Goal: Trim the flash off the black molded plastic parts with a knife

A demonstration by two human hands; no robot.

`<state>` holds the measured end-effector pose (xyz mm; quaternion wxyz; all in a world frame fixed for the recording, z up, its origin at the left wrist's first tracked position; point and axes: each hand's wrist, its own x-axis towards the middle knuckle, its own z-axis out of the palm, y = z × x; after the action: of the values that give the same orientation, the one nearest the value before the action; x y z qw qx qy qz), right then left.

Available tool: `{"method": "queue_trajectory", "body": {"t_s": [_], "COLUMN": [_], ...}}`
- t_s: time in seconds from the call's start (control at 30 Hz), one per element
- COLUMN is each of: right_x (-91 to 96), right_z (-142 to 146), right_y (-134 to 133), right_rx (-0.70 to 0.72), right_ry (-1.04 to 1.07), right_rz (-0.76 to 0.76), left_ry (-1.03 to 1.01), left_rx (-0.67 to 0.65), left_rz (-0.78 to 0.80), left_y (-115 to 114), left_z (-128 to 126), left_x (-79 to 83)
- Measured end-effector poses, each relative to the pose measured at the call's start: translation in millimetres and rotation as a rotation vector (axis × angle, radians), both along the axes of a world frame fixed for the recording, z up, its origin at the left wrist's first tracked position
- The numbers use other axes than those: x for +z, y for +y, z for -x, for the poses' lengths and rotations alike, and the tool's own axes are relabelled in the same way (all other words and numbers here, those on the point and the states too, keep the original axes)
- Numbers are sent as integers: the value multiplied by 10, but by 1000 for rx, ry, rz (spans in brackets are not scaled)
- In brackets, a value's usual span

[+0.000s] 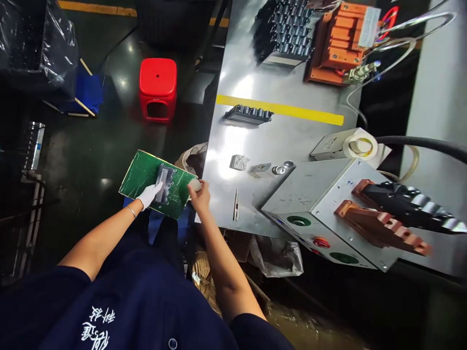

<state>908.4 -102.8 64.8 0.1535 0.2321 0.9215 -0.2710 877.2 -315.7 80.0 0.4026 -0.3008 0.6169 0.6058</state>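
Observation:
A green board [140, 177] with scratched edges lies in front of my body, and a dark moulded part with a scalloped side [163, 187] rests on it. My left hand [148, 196], in a white glove, is on the near side of that part with its fingers closed against it. At the board's right edge, my bare right hand [202, 198] pinches a small whitish wad [195, 184]; its exact kind is unclear. On the metal table [219, 194] to the right lie a slim pen-like tool [236, 204] and a crumpled white packet [240, 162].
One similar dark part [248, 114] lies by the yellow tape [292, 111], with a stack of them [286, 36] behind. A grey control machine [328, 209] with copper-coloured blocks fills the right. An orange fixture [339, 41] stands farther back. A red stool [158, 87] is ahead.

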Motion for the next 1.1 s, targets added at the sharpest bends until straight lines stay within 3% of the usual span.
{"method": "queue_trajectory", "body": {"t_s": [0.1,0.23,0.3,0.47,0.53,0.67,0.73,0.9,0.97,1.1], "right_x": [131,153,156,245,245,136,118,281,295,195], "right_z": [344,735,689,92,108,682,770,-3,-74,570], "right_y": [-586,-943,-1037,-1305,-1353,-1285,-1258,-1427,-1455,-1292], "right_rx": [160,225,215,197,182,126,129,182,186,147], "right_ry": [51,16,-25,-138,-161,-137,-119,-159,-169,-162], "right_rz": [18,-37,-79,-180,-214,-267,-260,-215,-212,-233], "left_ry": [32,8,-3,-16,-24,-46,-49,-40,-45,-48], "left_rx": [8,5,0,-23,-33,-53,-70,-116,-128,-150], "left_rz": [12,26,23,-7,-13,-8,-2,9,14,36], "left_y": [-35,-32,-29,-50,-55,-44,-46,-87,-89,-63], "left_z": [-32,-3,6,-3,-9,-10,-1,45,62,89], "left_x": [-124,-286,-335,-367,-381,-428,-426,-337,-321,-353]}}
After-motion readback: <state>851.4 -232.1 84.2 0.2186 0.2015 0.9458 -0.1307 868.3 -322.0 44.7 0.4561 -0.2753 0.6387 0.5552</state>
